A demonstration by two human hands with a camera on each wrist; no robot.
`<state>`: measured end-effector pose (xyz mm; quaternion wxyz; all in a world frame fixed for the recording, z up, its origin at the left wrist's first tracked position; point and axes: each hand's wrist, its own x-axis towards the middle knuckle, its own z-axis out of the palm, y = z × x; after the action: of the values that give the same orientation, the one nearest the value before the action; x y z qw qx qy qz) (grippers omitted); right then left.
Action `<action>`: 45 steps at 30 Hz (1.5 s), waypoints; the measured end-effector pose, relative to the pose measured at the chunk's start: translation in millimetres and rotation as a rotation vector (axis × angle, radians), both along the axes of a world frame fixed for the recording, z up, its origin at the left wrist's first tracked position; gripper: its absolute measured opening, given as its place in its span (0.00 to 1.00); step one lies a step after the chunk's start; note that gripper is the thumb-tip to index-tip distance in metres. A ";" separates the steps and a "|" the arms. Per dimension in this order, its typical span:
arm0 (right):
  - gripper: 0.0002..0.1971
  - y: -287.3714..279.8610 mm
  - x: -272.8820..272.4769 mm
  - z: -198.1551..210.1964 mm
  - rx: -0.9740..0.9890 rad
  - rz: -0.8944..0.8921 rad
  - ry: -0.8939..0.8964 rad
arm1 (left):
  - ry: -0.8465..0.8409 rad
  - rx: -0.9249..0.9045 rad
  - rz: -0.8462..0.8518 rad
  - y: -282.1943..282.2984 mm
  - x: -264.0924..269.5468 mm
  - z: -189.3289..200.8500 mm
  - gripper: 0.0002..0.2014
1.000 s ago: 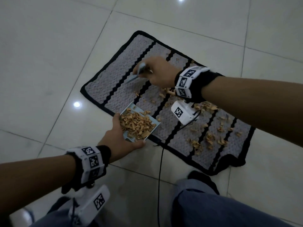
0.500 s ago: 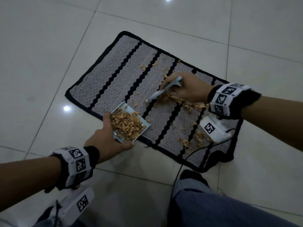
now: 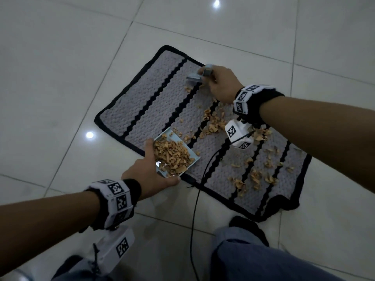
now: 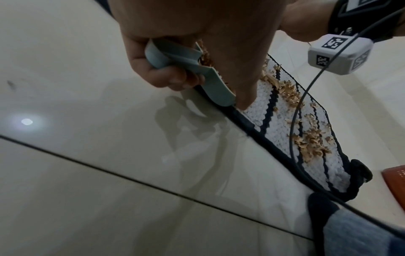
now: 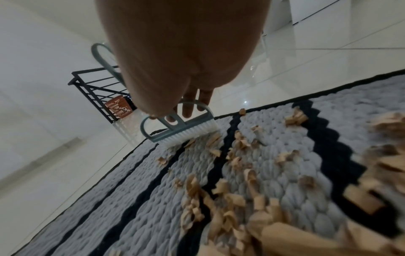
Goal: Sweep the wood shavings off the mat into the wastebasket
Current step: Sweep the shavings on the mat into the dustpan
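A grey mat (image 3: 154,98) with black stripes lies on the tiled floor. Tan wood shavings (image 3: 215,122) are scattered over its middle and right part (image 5: 241,143). My left hand (image 3: 150,175) grips a pale blue dustpan (image 3: 192,154) heaped with shavings at the mat's near edge; its fingers curl round the pan's handle (image 4: 166,57). My right hand (image 3: 221,84) holds a small blue brush (image 3: 194,78) at the mat's far edge, its white bristles (image 5: 190,133) down on the mat beside a few shavings. An orange wastebasket (image 5: 119,107) stands beyond the mat.
A black metal rack (image 5: 98,86) stands on the floor next to the wastebasket. An orange edge (image 4: 394,183) shows past the mat's near right corner. A black cable (image 3: 194,209) hangs across the mat's front edge. My knee in jeans (image 3: 263,260) is at the bottom.
My right hand has carried the brush from the mat's middle, among the shavings, up to its far edge. The left hand and the dustpan have stayed at the near edge.
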<state>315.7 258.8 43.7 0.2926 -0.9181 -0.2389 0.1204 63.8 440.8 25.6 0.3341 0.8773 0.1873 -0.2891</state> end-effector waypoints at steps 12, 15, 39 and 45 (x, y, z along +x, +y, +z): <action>0.12 -55.7 -69.4 10.7 0.038 0.082 0.138 | -0.001 -0.008 -0.018 -0.7 0.9 -4.6 0.65; 0.11 -71.3 -53.7 11.7 0.129 -0.137 0.087 | -0.009 -0.021 -0.011 -0.9 1.5 -4.5 0.64; 0.14 -24.6 -95.4 -14.3 0.142 -0.379 -0.090 | -0.099 -0.049 0.070 15.5 -3.6 5.8 0.61; 0.11 -10.7 -123.0 -28.3 0.121 -0.163 -0.077 | -0.095 -0.042 0.126 33.6 -8.7 4.8 0.61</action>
<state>192.7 248.1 15.4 0.3469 -0.9191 -0.1811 0.0461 55.0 474.4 30.4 0.3785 0.8693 0.2201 -0.2292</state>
